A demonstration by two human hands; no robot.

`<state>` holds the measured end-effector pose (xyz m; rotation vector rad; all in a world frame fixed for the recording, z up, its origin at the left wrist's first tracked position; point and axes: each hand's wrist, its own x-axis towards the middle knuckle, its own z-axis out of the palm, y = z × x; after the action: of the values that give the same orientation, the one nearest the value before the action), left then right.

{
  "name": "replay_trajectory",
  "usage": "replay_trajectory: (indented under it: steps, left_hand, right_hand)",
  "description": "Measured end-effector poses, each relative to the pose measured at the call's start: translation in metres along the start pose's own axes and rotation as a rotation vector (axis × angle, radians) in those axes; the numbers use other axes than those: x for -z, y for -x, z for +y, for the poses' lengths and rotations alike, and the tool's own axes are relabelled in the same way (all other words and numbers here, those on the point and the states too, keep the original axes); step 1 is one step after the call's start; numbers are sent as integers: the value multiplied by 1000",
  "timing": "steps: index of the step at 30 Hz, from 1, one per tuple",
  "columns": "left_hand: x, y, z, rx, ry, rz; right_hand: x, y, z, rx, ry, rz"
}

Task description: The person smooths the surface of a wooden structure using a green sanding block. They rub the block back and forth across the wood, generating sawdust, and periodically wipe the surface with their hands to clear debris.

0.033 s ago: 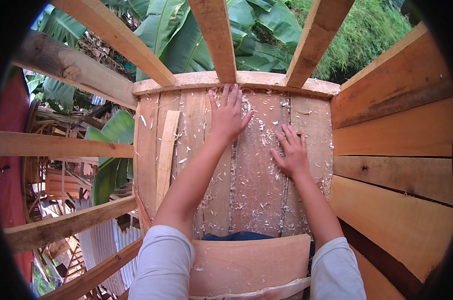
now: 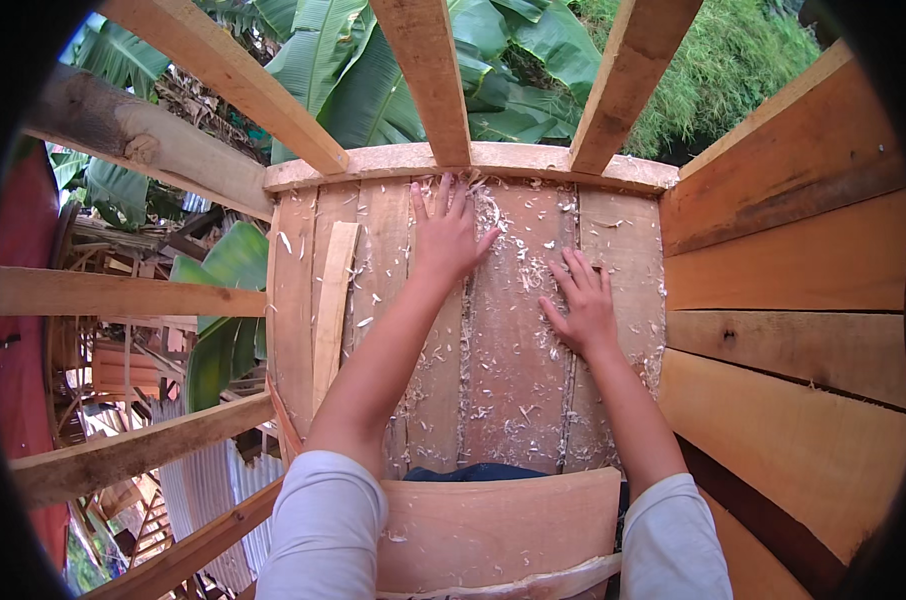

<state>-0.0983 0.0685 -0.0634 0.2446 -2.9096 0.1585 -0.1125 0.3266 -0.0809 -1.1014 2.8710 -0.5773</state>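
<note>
Loose slat (image 2: 331, 310) lies on the plank floor (image 2: 513, 400), left of both hands, apart from them. Left hand (image 2: 445, 235) flat, fingers spread, palm down at the far edge by a shavings pile (image 2: 488, 215), grasping nothing. Right hand (image 2: 583, 305) also flat and open on the boards, nearer in, among scattered shavings (image 2: 533, 270).

Risk: bare palms sliding over rough planks could pick up splinters; shavings make the boards slippery; left side is open between rails (image 2: 123, 290), so the slat could get knocked off.

Surface: unfinished planks with gaps. Right: board wall (image 2: 793, 300). Banana leaves (image 2: 373, 70) beyond, corrugated sheet (image 2: 198, 500) below left.
</note>
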Motion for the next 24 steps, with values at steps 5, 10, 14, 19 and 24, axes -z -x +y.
replay_trajectory:
  steps: [5, 10, 14, 19, 24]
  left_hand:
    - [-2, 7, 3, 6, 82, 34]
    - [-10, 9, 8, -79, 39, -124]
    - [-5, 2, 8, 59, 71, 93]
    - [-7, 6, -1, 72, 198, -201]
    - [-7, 10, -6, 30, 230, -55]
  right_hand:
    - [-2, 1, 2, -5, -2, 11]
    - [-3, 0, 2, -11, 3, 10]
    - [-2, 1, 2, -16, -5, 7]
    - [-3, 0, 1, -22, 5, 6]
    - [-4, 1, 4, -10, 4, 9]
